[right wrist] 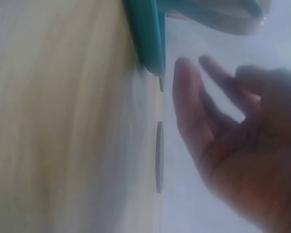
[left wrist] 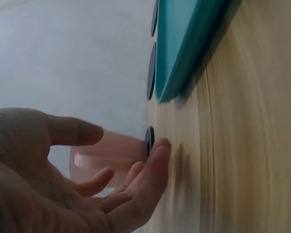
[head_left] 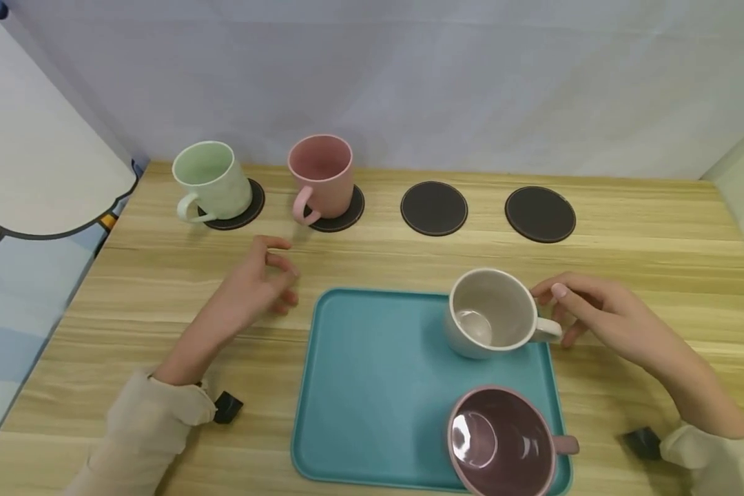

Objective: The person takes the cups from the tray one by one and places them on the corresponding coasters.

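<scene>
My right hand [head_left: 601, 313] is just beside the handle of a cream-white mug [head_left: 483, 310], its fingers loosely bent with nothing in them. That mug stands upright at the far right of a teal tray [head_left: 372, 386], handle pointing right. A mauve mug [head_left: 502, 441] is at the tray's near right corner, also with its handle to the right. Left of the tray, my left hand [head_left: 254, 293] hovers over the table with relaxed, empty fingers. Beyond it a pink mug [head_left: 331, 196] rests on a black coaster; in the left wrist view the fingers partly cover this pink mug [left wrist: 111, 155].
At the back left, a pale green mug [head_left: 223, 196] sits on another coaster. Two bare black coasters, one at centre [head_left: 434, 209] and one farther right [head_left: 541, 214], continue the row. Behind them hangs a pale cloth [head_left: 384, 83] along the table's back edge.
</scene>
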Demonstrator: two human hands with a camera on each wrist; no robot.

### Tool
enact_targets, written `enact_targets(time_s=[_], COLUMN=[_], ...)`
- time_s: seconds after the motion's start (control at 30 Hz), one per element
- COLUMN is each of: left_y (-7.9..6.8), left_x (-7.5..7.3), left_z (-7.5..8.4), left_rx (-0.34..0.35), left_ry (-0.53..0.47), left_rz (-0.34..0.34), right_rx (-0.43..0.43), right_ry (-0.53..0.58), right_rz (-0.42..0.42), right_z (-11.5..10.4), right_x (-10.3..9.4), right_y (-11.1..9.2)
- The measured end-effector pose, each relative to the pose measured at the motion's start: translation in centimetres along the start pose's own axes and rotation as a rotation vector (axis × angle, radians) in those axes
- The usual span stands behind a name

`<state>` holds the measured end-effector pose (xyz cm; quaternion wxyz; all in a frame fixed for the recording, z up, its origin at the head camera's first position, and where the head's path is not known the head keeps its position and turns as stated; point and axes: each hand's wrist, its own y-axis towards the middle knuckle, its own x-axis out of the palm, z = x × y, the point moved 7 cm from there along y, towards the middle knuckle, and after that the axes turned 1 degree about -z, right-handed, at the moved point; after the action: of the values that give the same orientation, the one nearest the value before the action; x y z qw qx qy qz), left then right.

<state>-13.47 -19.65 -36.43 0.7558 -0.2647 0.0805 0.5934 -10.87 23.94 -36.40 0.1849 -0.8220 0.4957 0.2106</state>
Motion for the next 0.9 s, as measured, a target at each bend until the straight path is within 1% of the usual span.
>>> enact_targets(time_s=[0.1, 0.2, 0.27, 0.37, 0.43, 0.5, 0.63, 0.7, 0.77, 0.9], left_y=[-0.6, -1.1, -1.4, -1.7, -1.7, -1.8, -2.0, -2.2, -2.4, -2.6], left_x=[1.4, 2.4, 2.9, 3.4, 3.7, 3.9, 4.4, 4.7, 5.0, 5.5], left_z=[0.2, 0.3, 0.3, 0.2, 0.3, 0.3, 0.8, 1.0, 1.2, 0.9], left_rx=[0.006, 0.008, 0.002, -0.006, -0.007, 0.003, 0.046, 0.062, 0.065, 0.051], left_ry=[0.095, 0.175, 0.195, 0.197, 0.199, 0.215, 0.326, 0.398, 0.447, 0.475], left_rz=[-0.09, -0.17, -0.212, -0.244, -0.245, -0.23, -0.179, -0.155, -0.145, -0.146], right_rx=[-0.05, -0.087, -0.091, -0.105, -0.108, -0.114, -0.125, -0.134, -0.136, -0.121], right_ry=[0.035, 0.098, 0.135, 0.177, 0.196, 0.212, 0.253, 0.274, 0.292, 0.301], right_rz=[-0.049, -0.12, -0.186, -0.295, -0.355, -0.39, -0.439, -0.462, -0.475, -0.467], right_z=[-0.5, -0.8, -0.8, -0.9, -0.8, -0.8, -0.7, -0.7, -0.8, -0.9], right_x=[0.2, 0.6, 0.9, 1.5, 1.8, 2.0, 2.3, 2.6, 2.8, 3.0], right_y=[-0.2, -0.3, -0.5, -0.8, -1.0, -1.1, -1.3, -1.4, -1.4, -1.3])
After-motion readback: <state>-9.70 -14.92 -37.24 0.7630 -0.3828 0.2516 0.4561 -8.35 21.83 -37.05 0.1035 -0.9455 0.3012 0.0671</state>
